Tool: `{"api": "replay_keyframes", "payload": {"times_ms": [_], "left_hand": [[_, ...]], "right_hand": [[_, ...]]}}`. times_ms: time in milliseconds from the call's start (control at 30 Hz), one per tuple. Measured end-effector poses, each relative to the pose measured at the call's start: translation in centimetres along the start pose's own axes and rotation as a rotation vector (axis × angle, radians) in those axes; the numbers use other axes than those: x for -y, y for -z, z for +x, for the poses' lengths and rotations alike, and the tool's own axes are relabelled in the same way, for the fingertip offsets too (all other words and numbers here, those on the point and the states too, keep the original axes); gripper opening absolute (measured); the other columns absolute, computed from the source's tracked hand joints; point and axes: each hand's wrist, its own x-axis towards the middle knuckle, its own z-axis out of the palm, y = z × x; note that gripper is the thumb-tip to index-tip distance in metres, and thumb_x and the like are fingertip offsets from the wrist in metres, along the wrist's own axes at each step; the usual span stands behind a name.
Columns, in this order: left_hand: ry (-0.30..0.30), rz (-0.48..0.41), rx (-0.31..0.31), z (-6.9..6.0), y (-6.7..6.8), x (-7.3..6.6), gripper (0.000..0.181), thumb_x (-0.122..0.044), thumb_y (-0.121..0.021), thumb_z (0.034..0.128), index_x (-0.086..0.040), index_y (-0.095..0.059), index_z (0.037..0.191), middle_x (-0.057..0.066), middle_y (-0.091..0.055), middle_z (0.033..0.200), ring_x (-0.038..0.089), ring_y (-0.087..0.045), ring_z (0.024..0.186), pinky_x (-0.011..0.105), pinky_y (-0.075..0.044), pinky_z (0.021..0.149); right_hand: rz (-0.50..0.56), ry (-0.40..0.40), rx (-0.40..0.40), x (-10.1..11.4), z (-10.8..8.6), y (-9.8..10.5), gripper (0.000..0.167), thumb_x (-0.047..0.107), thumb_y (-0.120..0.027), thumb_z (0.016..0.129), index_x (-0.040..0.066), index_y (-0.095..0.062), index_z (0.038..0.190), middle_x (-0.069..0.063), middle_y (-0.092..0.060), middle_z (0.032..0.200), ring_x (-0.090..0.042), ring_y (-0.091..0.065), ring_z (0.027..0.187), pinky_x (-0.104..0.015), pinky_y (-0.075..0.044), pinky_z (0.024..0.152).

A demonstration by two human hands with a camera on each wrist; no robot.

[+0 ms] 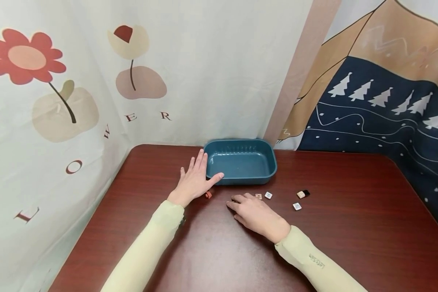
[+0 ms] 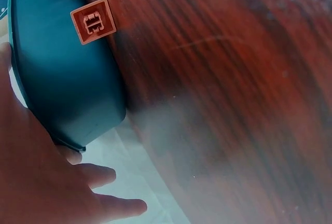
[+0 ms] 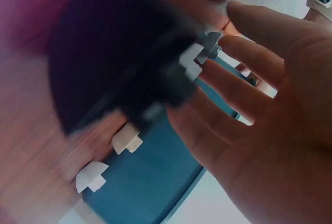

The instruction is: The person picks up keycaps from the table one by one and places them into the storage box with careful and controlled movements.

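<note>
My left hand point(image 1: 195, 178) lies at the left end of a blue-green plastic basin point(image 1: 241, 181), fingers straight and spread against its side, thumb along the front corner. A small red keycap point(image 1: 208, 195) sits beside that wrist; its hollow underside faces up in the left wrist view. My right hand point(image 1: 257, 215) is low over the table before the basin, fingers loosely bent, palm down. By its knuckles are a beige keycap point(image 1: 258, 196) and a white keycap point(image 1: 268, 195). A grey-white keycap point(image 3: 208, 45) shows near the fingertips in the right wrist view; contact is unclear.
Right of the right hand lie another white keycap point(image 1: 297, 207) and a beige keycap point(image 1: 301, 194) touching a black one point(image 1: 306, 192). The dark red wooden table point(image 1: 350, 243) meets printed curtains point(image 1: 211, 81) behind. A blurred dark shape point(image 3: 114, 47) fills much of the right wrist view.
</note>
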Motion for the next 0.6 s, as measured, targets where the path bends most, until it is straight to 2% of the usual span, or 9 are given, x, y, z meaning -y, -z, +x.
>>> {"api": "replay_keyframes", "payload": {"times_ms": [167,333,467,600], "left_hand": [[0.001,-0.019,0.002,0.0,-0.01,0.0,0.107,-0.082,-0.038,0.0942,-0.01,-0.008,0.168,0.001,0.007,0.174,0.04,-0.01,0.158,0.072,-0.013,0.118],[-0.001,-0.02,0.001,-0.01,0.05,0.02,0.107,-0.082,-0.039,0.0942,-0.01,-0.007,0.168,0.002,0.006,0.175,0.04,-0.01,0.158,0.072,-0.012,0.118],[-0.008,-0.011,-0.006,0.04,-0.02,0.09,0.108,-0.083,-0.038,0.094,-0.01,-0.008,0.168,0.004,0.004,0.175,0.04,-0.011,0.158,0.073,-0.013,0.118],[-0.01,-0.009,-0.006,0.04,-0.09,0.15,0.108,-0.083,-0.038,0.0939,-0.01,-0.008,0.168,0.004,0.003,0.175,0.04,-0.011,0.158,0.073,-0.014,0.117]], "right_hand": [[0.014,0.005,-0.014,0.3,0.0,0.0,0.023,0.008,-0.08,0.088,0.011,-0.078,0.111,-0.006,-0.067,0.102,-0.024,-0.065,0.09,-0.037,-0.055,0.082],[0.025,-0.006,-0.006,0.55,-0.18,0.03,0.012,0.002,-0.076,0.09,0.012,-0.079,0.097,-0.001,-0.056,0.086,-0.018,-0.06,0.077,-0.031,-0.053,0.074],[0.028,-0.005,-0.029,0.58,-0.31,0.0,0.012,0.001,-0.077,0.09,0.013,-0.078,0.09,0.001,-0.051,0.08,-0.016,-0.06,0.07,-0.028,-0.051,0.067],[0.033,-0.011,-0.059,0.48,-0.54,0.08,0.011,0.005,-0.076,0.092,0.015,-0.077,0.089,0.001,-0.053,0.08,-0.015,-0.06,0.069,-0.029,-0.051,0.064]]}}
